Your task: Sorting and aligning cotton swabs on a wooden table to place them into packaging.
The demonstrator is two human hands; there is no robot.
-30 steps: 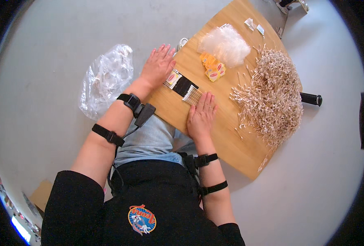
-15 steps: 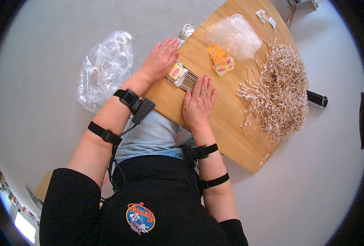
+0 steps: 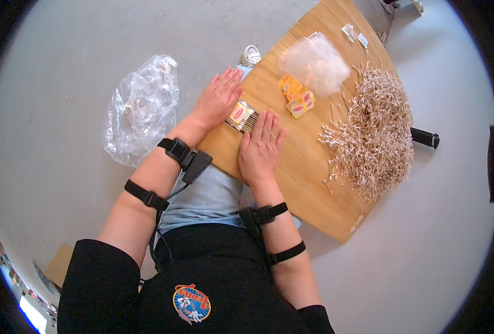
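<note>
A flat pack of cotton swabs (image 3: 242, 117) with a yellow card lies near the left edge of the wooden table, its swabs side by side in clear film. My left hand (image 3: 218, 101) rests at the pack's left end, fingers stretched out together. Over its right end lies my right hand (image 3: 260, 149), flat with straight fingers, which hide part of the swabs. Neither hand is closed round anything. A little to the right are several yellow and orange cards (image 3: 298, 99), partly overlapping, beside a stack of clear plastic bags (image 3: 315, 64).
A large heap of loose cotton swabs (image 3: 378, 133) covers the right side of the table (image 3: 308, 186). Two small packets (image 3: 355, 37) lie at the far end. On the floor at left is a crumpled clear plastic bag (image 3: 144, 111). A black handle (image 3: 425, 138) sticks out past the right edge.
My right hand has slid left over the pack, covering more of the swabs. My left hand keeps its place at the other end. The whole view has shifted slightly.
</note>
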